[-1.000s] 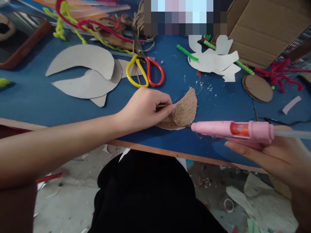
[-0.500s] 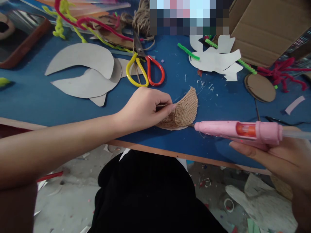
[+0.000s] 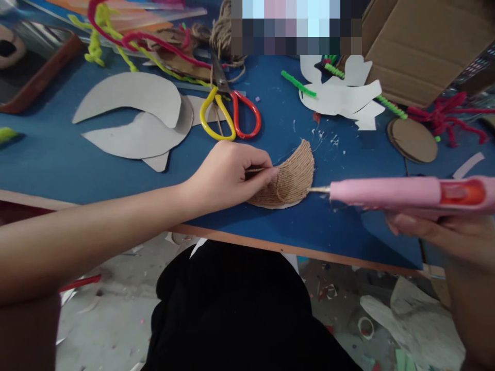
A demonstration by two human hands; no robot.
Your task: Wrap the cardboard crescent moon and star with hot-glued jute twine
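Note:
A curved piece covered in rows of brown twine (image 3: 296, 175) lies near the front edge of the blue table, a pale rim showing along its lower side. My left hand (image 3: 242, 172) pinches a strand of twine over the left part of this piece. On the right, my right hand (image 3: 444, 234) grips a pink glue gun (image 3: 386, 193), held roughly level with its nozzle pointing left. The nozzle tip is close to the piece's right edge. Part of my right hand is hidden behind the gun.
Scissors (image 3: 247, 116) with yellow and red handles lie behind my left hand. Grey cut shapes (image 3: 131, 95) are at the left, white cutouts (image 3: 340, 95) behind, cardboard discs (image 3: 413, 139) and a cardboard box (image 3: 421, 51) at the right. A twine bundle (image 3: 222, 33) sits at the back.
My right hand and the glue gun have moved right and slightly up, away from the twine-covered piece. My left hand stays nearly in place.

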